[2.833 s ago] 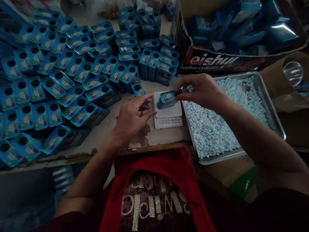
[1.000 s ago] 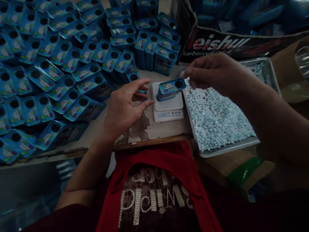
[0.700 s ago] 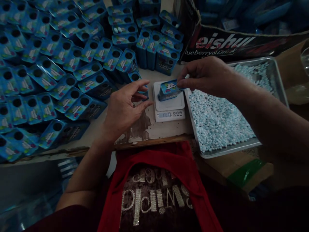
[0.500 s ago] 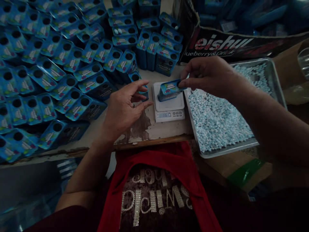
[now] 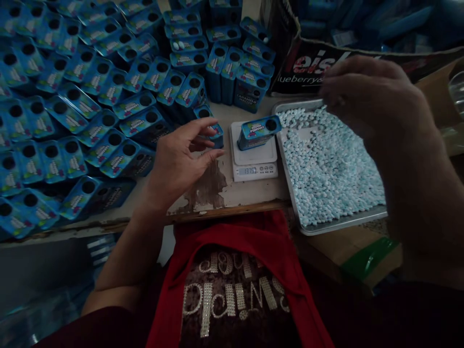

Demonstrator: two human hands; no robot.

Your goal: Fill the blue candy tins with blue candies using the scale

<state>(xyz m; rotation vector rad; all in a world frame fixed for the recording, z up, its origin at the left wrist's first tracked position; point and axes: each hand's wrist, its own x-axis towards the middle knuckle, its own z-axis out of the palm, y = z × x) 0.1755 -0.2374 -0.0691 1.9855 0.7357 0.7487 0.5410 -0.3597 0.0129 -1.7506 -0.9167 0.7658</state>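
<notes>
I read "CARAMELO" on top of blue tin (image 5: 255, 139) on scale (image 5: 236, 173); word beneath small. Scale display (image 5: 248, 171): looks like 1375, decimal point unclear to me. Standing tin (image 5: 248, 96): "CARAMELO", blurred second word. Black carton (image 5: 290, 87): "eis", "ueberry&", rest behind right hand (image 5: 377, 94). Sparkly letters on dark top (image 5: 221, 275) upside down, I can't decipher whole words.

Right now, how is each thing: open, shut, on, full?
Tin on the scale: upright, round hole uncovered.
Scale: on, numbers showing.
Metal tray: holding lots of sweets.
Black box: open, blue tins inside.
Left hand: empty, fingers apart.
Right hand: blurred; can't tell whether it's empty.
</notes>
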